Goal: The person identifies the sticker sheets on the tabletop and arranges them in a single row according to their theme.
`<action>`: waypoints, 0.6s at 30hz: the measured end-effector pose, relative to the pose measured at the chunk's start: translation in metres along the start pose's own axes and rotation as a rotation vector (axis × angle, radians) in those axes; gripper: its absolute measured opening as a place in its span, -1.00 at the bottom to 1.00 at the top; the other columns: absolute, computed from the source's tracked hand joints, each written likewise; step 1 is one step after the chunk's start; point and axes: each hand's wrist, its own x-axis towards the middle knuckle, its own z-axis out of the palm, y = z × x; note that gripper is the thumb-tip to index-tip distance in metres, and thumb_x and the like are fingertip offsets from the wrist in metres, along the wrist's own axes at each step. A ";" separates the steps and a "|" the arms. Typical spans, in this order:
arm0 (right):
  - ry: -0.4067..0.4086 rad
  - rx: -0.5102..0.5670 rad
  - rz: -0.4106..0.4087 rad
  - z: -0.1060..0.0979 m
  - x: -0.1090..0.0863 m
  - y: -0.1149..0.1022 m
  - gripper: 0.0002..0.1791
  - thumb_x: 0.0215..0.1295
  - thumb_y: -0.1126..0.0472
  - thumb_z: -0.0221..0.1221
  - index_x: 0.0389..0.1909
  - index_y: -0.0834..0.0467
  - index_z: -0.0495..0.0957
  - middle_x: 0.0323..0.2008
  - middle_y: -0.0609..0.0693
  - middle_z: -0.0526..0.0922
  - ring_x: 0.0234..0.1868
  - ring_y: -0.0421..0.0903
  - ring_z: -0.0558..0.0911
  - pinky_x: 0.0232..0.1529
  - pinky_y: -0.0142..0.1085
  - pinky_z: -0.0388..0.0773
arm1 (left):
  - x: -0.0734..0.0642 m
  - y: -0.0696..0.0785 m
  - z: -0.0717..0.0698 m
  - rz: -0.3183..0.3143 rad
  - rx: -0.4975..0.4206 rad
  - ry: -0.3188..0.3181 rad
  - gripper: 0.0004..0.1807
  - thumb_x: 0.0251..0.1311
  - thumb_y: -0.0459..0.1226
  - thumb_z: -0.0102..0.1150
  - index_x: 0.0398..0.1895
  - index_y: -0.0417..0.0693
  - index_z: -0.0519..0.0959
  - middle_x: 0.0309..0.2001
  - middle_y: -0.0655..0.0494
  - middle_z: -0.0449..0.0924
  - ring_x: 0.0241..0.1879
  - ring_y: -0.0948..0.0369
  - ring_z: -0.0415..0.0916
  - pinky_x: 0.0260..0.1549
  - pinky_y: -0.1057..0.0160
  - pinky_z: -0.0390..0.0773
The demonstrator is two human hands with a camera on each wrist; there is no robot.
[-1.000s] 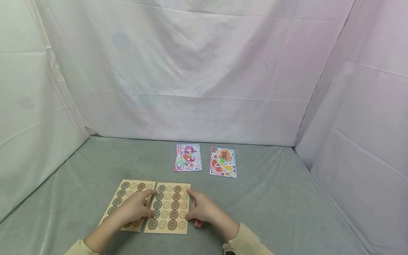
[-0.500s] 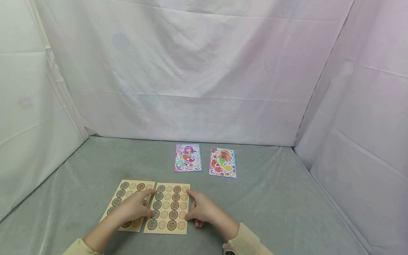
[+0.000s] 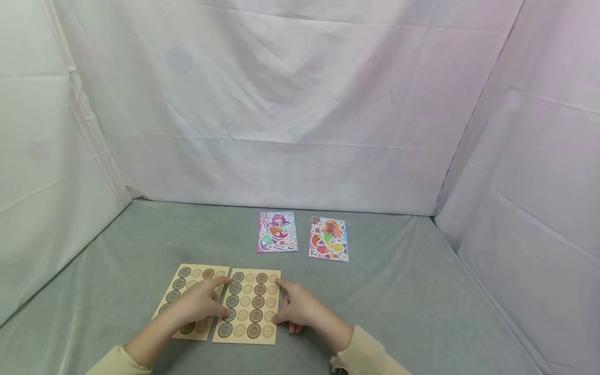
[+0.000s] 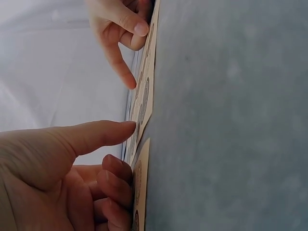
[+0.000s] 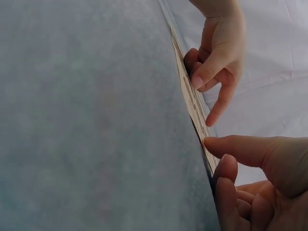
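Two cream sheets of round seal stickers lie side by side, a narrow gap between them, in the head view. My left hand (image 3: 199, 303) reaches over the left sticker sheet (image 3: 176, 290), hiding part of it. Its thumb and index finger touch the left side of the right sticker sheet (image 3: 246, 308). At that sheet's right edge, the thumb and index finger of my right hand (image 3: 300, 306) touch it. In the left wrist view the left thumb (image 4: 103, 134) is extended, with other fingers bent. The right thumb (image 5: 240, 148) is likewise stretched out in the right wrist view.
Farther back on the grey cloth-covered table (image 3: 398, 302) lie two colourful mermaid sticker sheets, a purple-haired one (image 3: 277, 232) and an orange-haired one (image 3: 328, 239). Pale fabric curtains (image 3: 290, 104) stand behind and along both sides.
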 end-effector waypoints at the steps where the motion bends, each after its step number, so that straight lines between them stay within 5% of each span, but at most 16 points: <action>1: 0.001 -0.002 -0.001 0.000 0.000 0.000 -0.06 -0.10 0.40 0.42 0.38 0.26 0.22 -0.70 0.06 0.53 -0.86 -0.18 0.42 -0.87 -0.36 0.36 | 0.000 0.001 0.000 -0.001 0.002 0.003 -0.22 -0.22 -0.35 0.48 0.23 -0.19 0.45 -0.68 0.04 0.42 -0.75 0.23 0.23 -0.73 0.29 0.17; 18: 0.052 0.013 -0.078 -0.015 0.003 0.007 -0.12 0.06 0.19 0.38 0.38 0.30 0.19 -0.70 0.03 0.51 -0.81 -0.14 0.46 -0.80 -0.32 0.43 | 0.013 0.013 -0.005 0.059 -0.003 0.003 -0.35 -0.02 -0.28 0.38 0.21 -0.23 0.46 -0.66 0.05 0.41 -0.73 0.24 0.24 -0.73 0.30 0.21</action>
